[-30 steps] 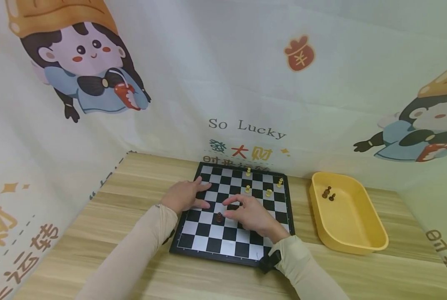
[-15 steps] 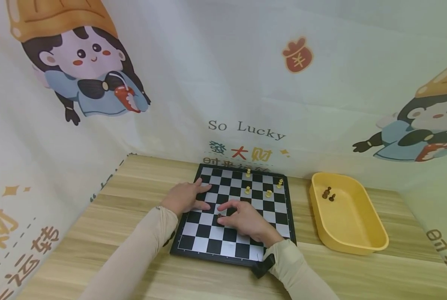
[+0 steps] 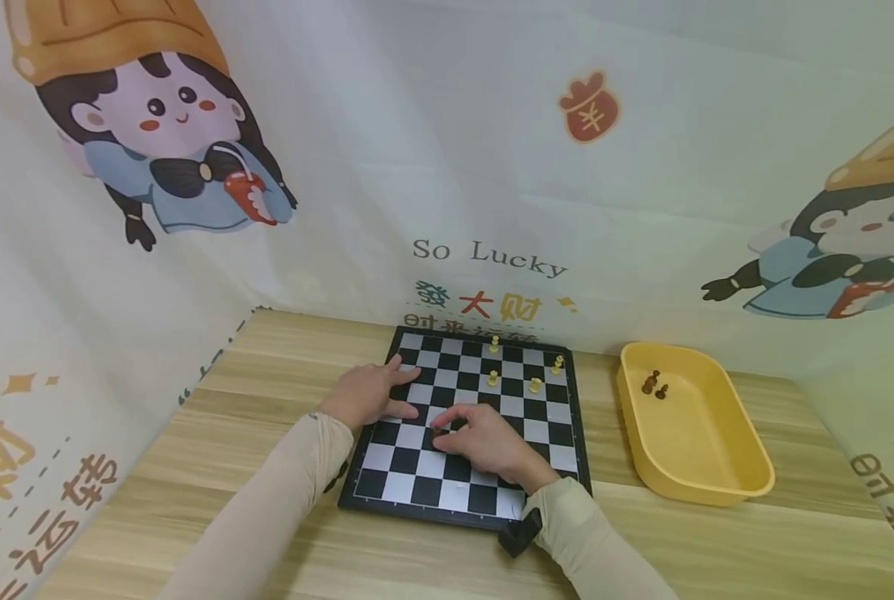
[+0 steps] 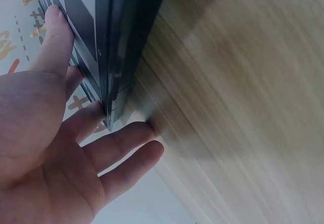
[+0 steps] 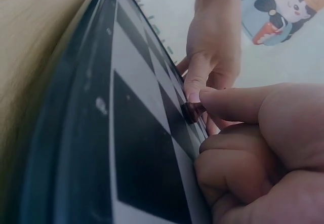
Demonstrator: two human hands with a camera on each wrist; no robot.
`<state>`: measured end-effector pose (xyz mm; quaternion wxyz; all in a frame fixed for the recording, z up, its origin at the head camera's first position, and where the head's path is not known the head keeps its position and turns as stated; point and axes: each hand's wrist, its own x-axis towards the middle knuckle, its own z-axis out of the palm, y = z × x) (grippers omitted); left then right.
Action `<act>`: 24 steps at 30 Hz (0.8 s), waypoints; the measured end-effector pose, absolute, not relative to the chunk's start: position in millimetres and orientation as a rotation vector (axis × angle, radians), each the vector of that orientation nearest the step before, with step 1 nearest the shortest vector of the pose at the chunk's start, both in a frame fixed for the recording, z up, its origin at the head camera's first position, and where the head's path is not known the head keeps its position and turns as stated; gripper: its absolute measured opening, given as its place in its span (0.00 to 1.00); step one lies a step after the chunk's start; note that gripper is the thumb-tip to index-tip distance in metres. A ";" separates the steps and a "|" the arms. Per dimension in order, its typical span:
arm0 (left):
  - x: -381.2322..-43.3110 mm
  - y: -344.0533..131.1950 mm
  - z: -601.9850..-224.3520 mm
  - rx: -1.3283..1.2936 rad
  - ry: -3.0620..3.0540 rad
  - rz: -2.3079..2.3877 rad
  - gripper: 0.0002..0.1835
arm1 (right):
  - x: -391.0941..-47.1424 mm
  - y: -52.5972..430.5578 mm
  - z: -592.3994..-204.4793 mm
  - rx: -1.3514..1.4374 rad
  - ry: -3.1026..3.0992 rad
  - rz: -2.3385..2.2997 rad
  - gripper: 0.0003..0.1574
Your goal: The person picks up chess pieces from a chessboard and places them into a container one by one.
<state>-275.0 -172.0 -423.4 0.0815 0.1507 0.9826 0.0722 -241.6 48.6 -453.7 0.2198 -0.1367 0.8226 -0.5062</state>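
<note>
Currently, the right hand (image 3: 490,442) pinches a dark chess piece (image 3: 437,432) between thumb and index finger over the left part of the chessboard (image 3: 454,496). In the right wrist view, the thumb bears on the upper part of the piece, and its base appears to sit on a dark square; the index finger's contact is largely hidden there. The piece type cannot be determined.

The left hand (image 3: 360,393) grips nothing: its fingers are spread at the board's left edge, with the thumb extended over the squares. Whether it applies pressure cannot be told.

Four pale yellow chess pieces (image 3: 493,378) stand on the far half of the board, mostly to the right. A yellow tray (image 3: 701,442), right of the board on the wooden table (image 3: 297,533), contains further dark chess pieces (image 3: 650,382) near its far left corner.

Step in hand, as judged: handling the pinched piece at its square, whether to seat or remove it being unclear. If removal is intended, the next move calls for a straight lift; if seating, for centring the base, then release.
</note>
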 end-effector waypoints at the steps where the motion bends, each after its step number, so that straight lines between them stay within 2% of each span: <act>1: -274.9 -172.2 -423.4 0.450 2.938 0.210 0.42 | -241.3 47.8 -453.3 -0.387 2.293 -1.391 0.12; 13: -273.8 -172.7 -423.3 0.498 2.963 0.164 0.41 | -239.1 45.1 -452.1 -0.428 2.377 -1.354 0.08; 24: -272.8 -171.8 -421.9 0.468 2.950 0.172 0.41 | -238.2 46.1 -453.8 -0.433 2.361 -1.371 0.08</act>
